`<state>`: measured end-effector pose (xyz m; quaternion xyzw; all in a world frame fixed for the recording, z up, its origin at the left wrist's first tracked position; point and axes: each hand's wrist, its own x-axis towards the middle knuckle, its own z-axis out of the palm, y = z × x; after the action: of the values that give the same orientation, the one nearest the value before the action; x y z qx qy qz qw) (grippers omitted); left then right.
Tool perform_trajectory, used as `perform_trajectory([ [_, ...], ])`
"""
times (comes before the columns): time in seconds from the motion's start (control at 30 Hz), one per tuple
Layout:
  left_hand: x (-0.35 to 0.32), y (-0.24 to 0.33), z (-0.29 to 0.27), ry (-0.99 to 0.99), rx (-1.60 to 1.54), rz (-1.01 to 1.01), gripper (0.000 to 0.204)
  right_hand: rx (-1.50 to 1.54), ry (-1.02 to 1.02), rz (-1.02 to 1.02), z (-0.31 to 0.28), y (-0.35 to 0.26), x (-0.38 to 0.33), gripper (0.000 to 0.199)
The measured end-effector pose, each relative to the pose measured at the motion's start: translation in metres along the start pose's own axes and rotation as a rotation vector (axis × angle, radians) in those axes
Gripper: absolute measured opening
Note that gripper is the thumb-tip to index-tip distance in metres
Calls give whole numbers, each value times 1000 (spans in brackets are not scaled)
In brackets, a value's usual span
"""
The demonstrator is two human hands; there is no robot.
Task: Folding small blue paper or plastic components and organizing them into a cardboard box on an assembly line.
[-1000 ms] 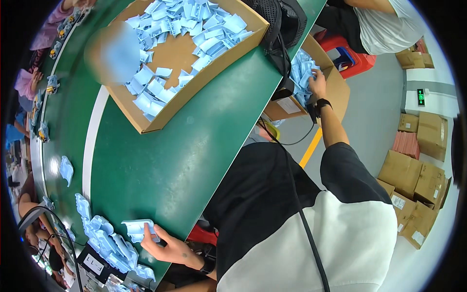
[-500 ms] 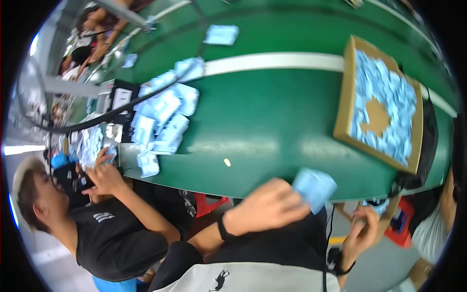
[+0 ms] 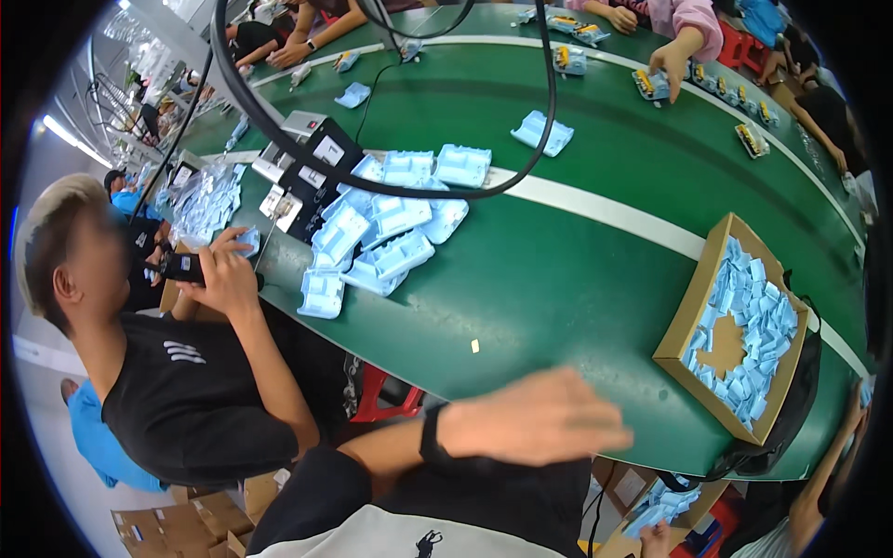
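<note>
The green counter (image 3: 558, 298) spans the view beneath the open carton (image 3: 698, 395); a lower box (image 3: 628, 485) of light-blue pieces (image 3: 668, 502) stands below the carton, past the counter's edge; larger blue shells (image 3: 400, 216) lie heaped well to the carton's left; the left hand (image 3: 535, 418), blurred, is over the near edge, left of the carton, its grip too smeared to tell the opening or any hold; the right hand (image 3: 656, 539), mostly cut off below the carton, is beside those pieces, its grip likewise unclear; a pale scrap (image 3: 475, 346) lies between carton and shells.
</note>
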<state>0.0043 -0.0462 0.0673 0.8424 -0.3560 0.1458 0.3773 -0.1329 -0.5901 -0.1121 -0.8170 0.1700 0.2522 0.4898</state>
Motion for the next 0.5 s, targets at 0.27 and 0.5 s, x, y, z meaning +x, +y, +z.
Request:
perform_trajectory([
  [0.27,93,-110,-92,26,775,-454,40,-11,1008,-251,-91,260,165,47],
  [0.5,141,-226,-76,87,1294,-529,24,188,1206,-387,-180,284,166,38],
])
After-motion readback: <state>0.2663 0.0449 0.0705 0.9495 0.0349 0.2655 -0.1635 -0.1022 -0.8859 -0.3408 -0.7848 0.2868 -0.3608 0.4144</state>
